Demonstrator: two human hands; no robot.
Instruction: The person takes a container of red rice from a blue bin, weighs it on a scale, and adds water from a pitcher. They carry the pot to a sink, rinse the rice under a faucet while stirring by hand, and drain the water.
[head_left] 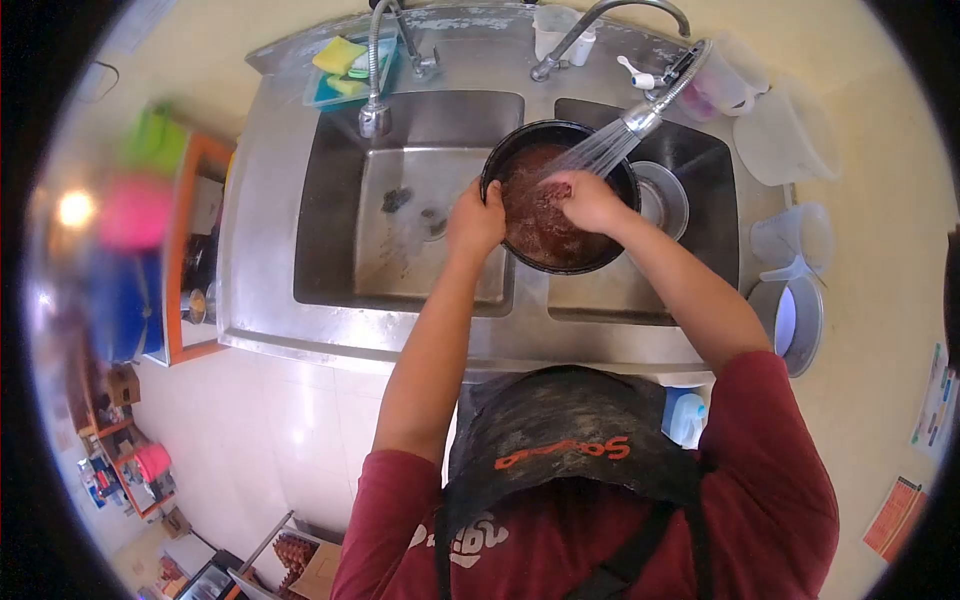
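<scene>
A round black pot [560, 262] full of reddish-brown water [535, 215] sits over the divider between two sink basins. My left hand [476, 220] grips its left rim, thumb on the inner side. Inside, my right hand [592, 203] is closed, fingers curled around a clump of small dark-red pieces [553, 192] whose kind I cannot tell. From the right, a spray faucet head [642, 120] pours streams of water onto this hand and into the pot.
A metal bowl [672, 200] lies in the right basin. Dark scraps [397, 199] lie in the left basin [385, 250]. Behind stand two more faucets and a tub of sponges [340, 57]. Plastic containers [785, 130] and a metal pan [812, 320] line the right side.
</scene>
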